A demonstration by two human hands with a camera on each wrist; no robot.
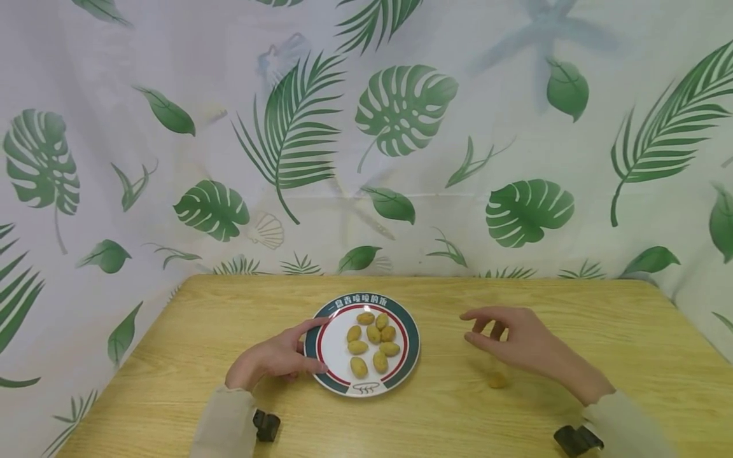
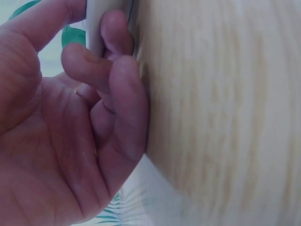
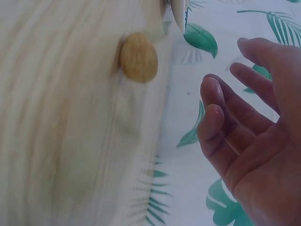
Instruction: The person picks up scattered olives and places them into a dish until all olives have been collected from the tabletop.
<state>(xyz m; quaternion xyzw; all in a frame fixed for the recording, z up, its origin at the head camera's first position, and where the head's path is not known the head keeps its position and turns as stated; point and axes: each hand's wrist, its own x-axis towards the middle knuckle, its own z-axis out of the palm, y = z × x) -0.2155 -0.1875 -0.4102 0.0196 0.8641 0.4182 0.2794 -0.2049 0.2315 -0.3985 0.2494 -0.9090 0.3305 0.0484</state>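
A round white plate (image 1: 338, 331) with a dark blue-green rim and a red ring lies on the table. Several small, yellow, oval, potato-like pieces (image 1: 357, 347) are on it. At its left edge my left hand (image 1: 277, 353) grips the rim, with curled fingers (image 2: 127, 103) low beside the tabletop in the left wrist view. Right of the plate, my right hand (image 1: 515, 337) hovers with loosely bent fingers and nothing between them. Below that hand, a single yellow-brown oval piece (image 3: 138, 57) sits on the wood, apart from the fingers.
The wooden table (image 1: 240, 305) ends at the back against a pale curtain (image 1: 321, 254) printed with green leaves. Each wrist carries a black camera mount, the left one (image 1: 266, 425) and the right one (image 1: 577, 439).
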